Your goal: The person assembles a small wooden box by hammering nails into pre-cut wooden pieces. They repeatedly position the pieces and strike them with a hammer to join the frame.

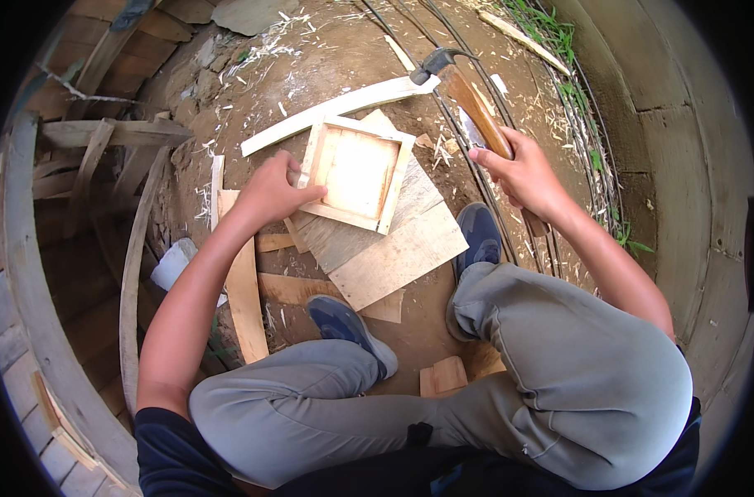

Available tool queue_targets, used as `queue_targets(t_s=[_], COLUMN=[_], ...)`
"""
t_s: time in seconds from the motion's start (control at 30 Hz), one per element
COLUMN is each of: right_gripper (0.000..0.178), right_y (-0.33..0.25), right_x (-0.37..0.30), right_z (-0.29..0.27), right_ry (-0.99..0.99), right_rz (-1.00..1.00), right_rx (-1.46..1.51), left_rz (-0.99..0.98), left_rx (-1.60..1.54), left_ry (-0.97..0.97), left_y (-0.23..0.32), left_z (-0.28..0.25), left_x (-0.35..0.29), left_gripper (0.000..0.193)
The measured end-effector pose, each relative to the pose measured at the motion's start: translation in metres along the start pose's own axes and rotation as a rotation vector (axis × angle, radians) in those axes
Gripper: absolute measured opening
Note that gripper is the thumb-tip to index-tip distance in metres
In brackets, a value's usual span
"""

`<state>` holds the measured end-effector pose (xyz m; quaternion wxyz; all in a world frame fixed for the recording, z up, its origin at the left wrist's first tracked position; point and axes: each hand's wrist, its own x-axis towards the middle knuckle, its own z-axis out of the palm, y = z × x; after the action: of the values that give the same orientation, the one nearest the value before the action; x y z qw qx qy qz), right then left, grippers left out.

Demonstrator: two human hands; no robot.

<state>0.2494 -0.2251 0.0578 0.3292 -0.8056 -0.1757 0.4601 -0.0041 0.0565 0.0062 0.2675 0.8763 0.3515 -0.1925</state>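
Head view: littered earth (418, 338) surrounds a shallow square wooden box (352, 219), with a plank wall (683, 149) well to the box's right. The step in hand looks like hammering on the box: one hand steadies it while the other holds the tool ready, and no blow is seen landing. In my judgement, such a move calls for a firm brace at the box's left side, fingertips clear of the striking spot, and a controlled swing from the box's upper right. Broad boards (402, 261) lie under the box and jut out below it; a long pale strip (335, 112) lies just past its far side. Right of the box and apart from it, a claw hammer (480, 109) has its head beyond the box's far right corner; the right hand (526, 178) is wrapped around its wooden handle. At the box's left wall, the left hand (269, 190) is partly curled, thumb (315, 193) against the wood; whether it also pinches something small, I cannot tell.
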Motion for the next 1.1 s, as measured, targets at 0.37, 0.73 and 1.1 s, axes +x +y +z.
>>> queue_targets(t_s=[0.37, 0.73, 1.1], right_gripper=[0.035, 0.033, 0.034], right_y=[0.001, -0.006, -0.015], right_x=[0.037, 0.020, 0.016], right_z=[0.037, 0.039, 0.022], right_ry=[-0.069, -0.152, -0.133], right_rz=[-0.174, -0.134, -0.162], right_rx=[0.088, 0.085, 0.157], left_rz=[0.124, 0.073, 0.011], left_rx=[-0.307, -0.551, -1.153], left_ry=[-0.080, -0.458, -0.626], left_y=[-0.020, -0.057, -0.040], left_z=[-0.034, -0.048, -0.045], left_x=[0.003, 0.007, -0.008], left_gripper=[0.024, 0.040, 0.041])
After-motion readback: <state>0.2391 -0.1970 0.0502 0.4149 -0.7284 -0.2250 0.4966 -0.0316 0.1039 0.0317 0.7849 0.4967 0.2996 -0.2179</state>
